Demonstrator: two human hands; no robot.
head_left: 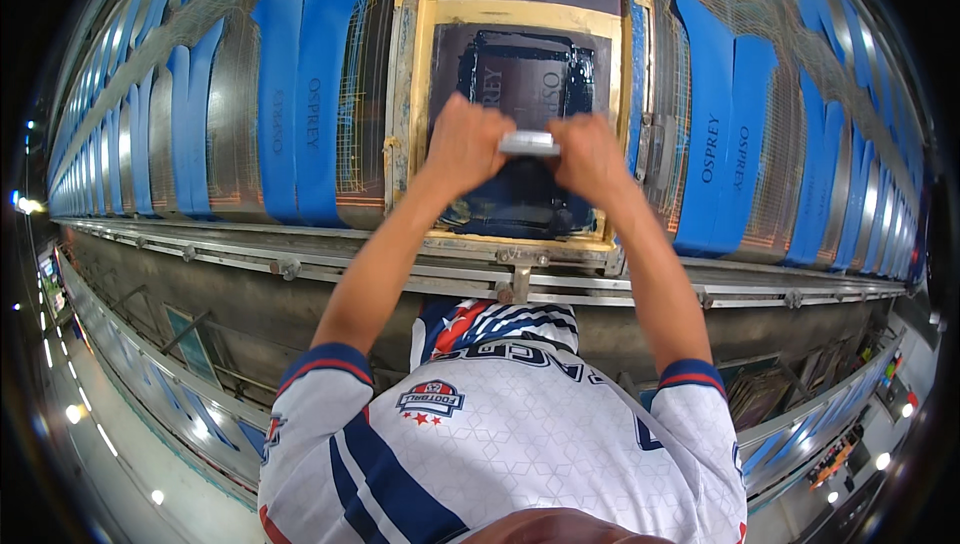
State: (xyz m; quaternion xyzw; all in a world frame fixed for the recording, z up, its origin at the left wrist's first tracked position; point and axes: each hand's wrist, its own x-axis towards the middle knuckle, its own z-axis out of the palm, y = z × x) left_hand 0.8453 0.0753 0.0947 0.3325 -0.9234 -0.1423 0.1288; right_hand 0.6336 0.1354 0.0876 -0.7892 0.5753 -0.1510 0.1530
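Observation:
A screen printing frame [403, 74] lies on the long table in front of me, its mesh bordered with yellowish tape [520, 12]. Both my hands grip a squeegee [529, 143] from its two ends, over the mesh. My left hand [468, 147] is closed round the left end, my right hand [594, 156] round the right. Dark blue ink [540, 214] is spread on the mesh below the squeegee, and an inked outline with lettering shows beyond it. The squeegee's blade is hard to make out against the ink.
Blue cut fabric pieces with dark lettering lie flat to the left [320, 104] and right [710, 134] of the frame. A metal rail [250, 252] runs along the table's near edge. Further tables with blue pieces stand behind me on both sides.

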